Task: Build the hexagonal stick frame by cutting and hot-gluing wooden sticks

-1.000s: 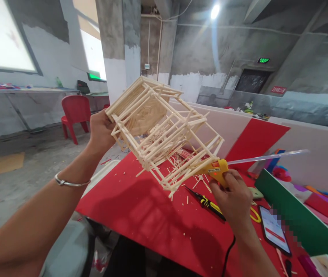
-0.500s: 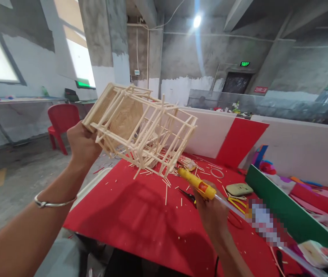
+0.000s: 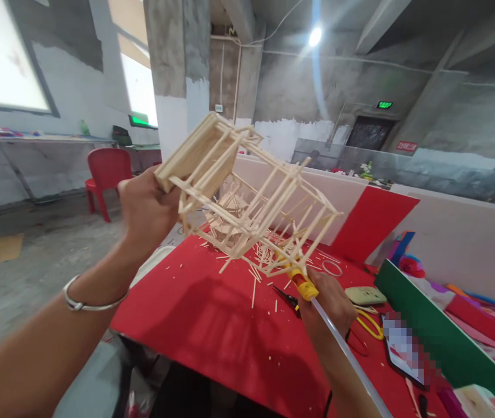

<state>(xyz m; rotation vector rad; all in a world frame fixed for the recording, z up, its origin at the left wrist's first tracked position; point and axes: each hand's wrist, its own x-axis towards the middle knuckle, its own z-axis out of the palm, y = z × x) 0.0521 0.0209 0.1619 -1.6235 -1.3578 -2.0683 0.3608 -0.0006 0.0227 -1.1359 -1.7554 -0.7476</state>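
My left hand [image 3: 147, 210] is closed on one end of a box-shaped frame of thin wooden sticks [image 3: 247, 197], holding it tilted in the air above the red table [image 3: 212, 331]. My right hand [image 3: 328, 305] grips a yellow glue gun [image 3: 302, 284]. Its nozzle points up into the lower far corner of the frame. A clear glue stick [image 3: 347, 360] sticks out of the gun's back toward me. A metal bangle [image 3: 88, 302] sits on my left wrist.
Loose stick offcuts [image 3: 256, 273] litter the red table. Black-and-yellow pliers [image 3: 288, 299], yellow-handled scissors [image 3: 371, 325], a phone [image 3: 404, 348] and a small pale box [image 3: 364, 295] lie beside my right hand. A green board [image 3: 439, 331] stands at the right. A red chair [image 3: 108, 171] stands back left.
I turned the stick frame in my left hand and swung the glue gun round, so its nozzle now points up into the frame's lower corner and the glue stick trails toward me.
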